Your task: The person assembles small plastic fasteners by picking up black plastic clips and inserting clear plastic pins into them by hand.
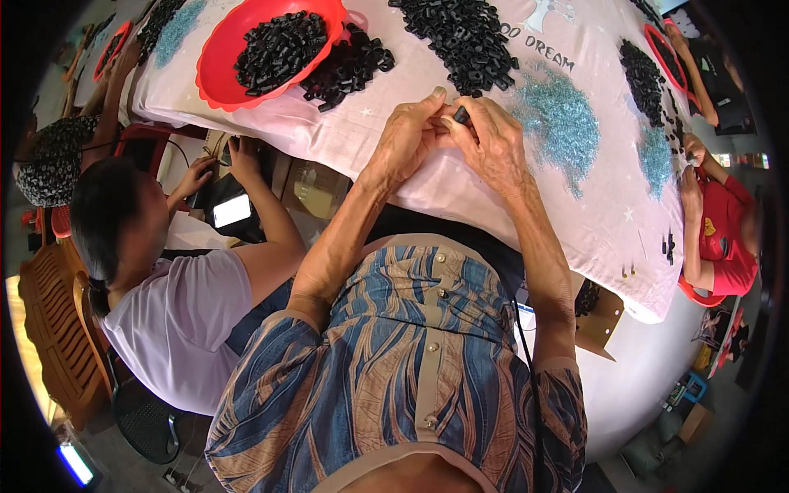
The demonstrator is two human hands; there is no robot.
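Observation:
Both my hands meet over the near edge of a table with a pale pink cloth (329, 135). My right hand (491, 141) pinches a small black plastic part (462, 115) between thumb and fingers. Close against it, my left hand (408, 135) has its thumb and fingers pressed together; whatever is between them is too small to make out. Just beyond my hands lies a big pile of similar black parts (460, 45). Right of them spreads a heap of tiny bluish, shiny pieces (560, 123).
A red scalloped basin (215, 70) holds black parts, with a loose pile (349, 70) beside it. At left, a person in a pale shirt (185, 316) sits close to me. Another in red (727, 222) works at right. A cardboard box (598, 320) stands under the cloth's edge.

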